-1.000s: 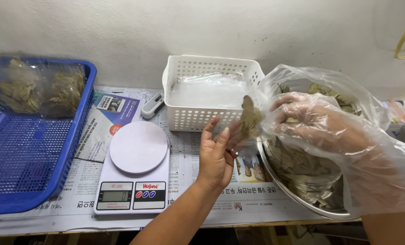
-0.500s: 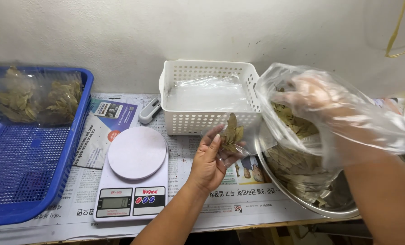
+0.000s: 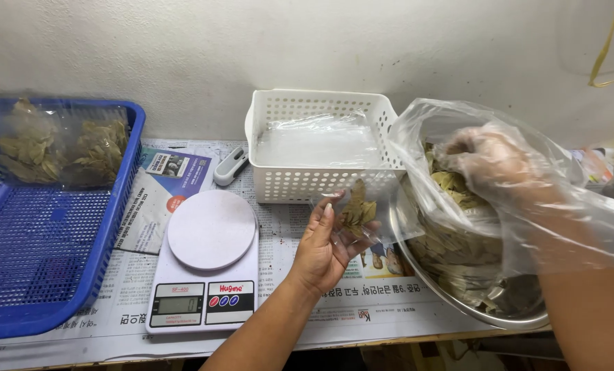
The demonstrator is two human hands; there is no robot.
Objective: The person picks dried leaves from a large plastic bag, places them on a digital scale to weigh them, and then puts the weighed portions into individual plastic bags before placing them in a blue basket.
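Hands sorting dried leaves at a newspaper-covered counter (image 3: 149, 323).
Left hand (image 3: 324, 247) is pinching a small clear pouch of leaves (image 3: 356, 211) at 3 o'clock from the white scale (image 3: 207, 264); right hand (image 3: 489, 161), inside a clear bag (image 3: 561, 206), is closing on leaves above the steel bowl (image 3: 458, 302).

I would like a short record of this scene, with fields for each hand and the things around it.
left hand: holds a small clear bag of dried leaves above the newspaper
right hand: inside a large clear plastic bag of dried leaves, in a metal bowl
scale: white, platform bare, left of the left hand
white basket: clear plastic inside
blue basket: packed leaf bags at its back
surface: newspaper under everything
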